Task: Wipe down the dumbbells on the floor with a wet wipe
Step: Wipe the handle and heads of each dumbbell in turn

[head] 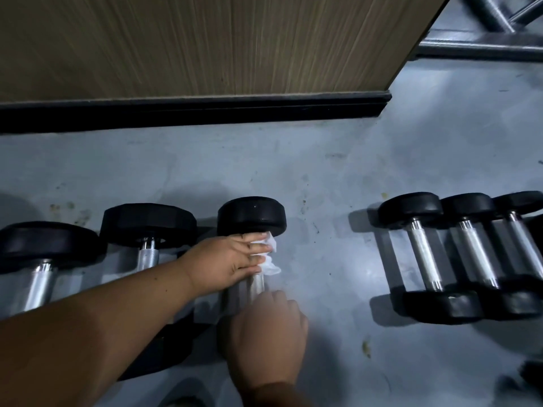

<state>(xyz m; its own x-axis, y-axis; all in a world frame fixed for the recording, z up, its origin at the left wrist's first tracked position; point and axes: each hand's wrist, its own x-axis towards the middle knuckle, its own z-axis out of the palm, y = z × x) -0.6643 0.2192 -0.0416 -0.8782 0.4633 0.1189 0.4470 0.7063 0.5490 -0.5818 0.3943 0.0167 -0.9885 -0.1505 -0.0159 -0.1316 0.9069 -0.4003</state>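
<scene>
1. Dumbbells lay in a row on the floor point(338, 160); we were working on the middle dumbbell point(252, 214), beside a wooden panel point(191, 42).
2. Our left hand point(226, 261) had its fingers point(255, 247) curled around the wet wipe point(270, 257), wrapping it round the handle just below the far head.
3. Our right hand point(266, 333) rested over the near end; whether its fingers were gripping we could not tell.
4. We judged the handle wipe to be in hand; next called for sliding the wipe along the bar, then moving to the three small dumbbells point(467, 257).

Scuffed grey floor point(382, 148) meets wood-panelled wall point(205, 39) with black skirting point(191, 113).
</scene>
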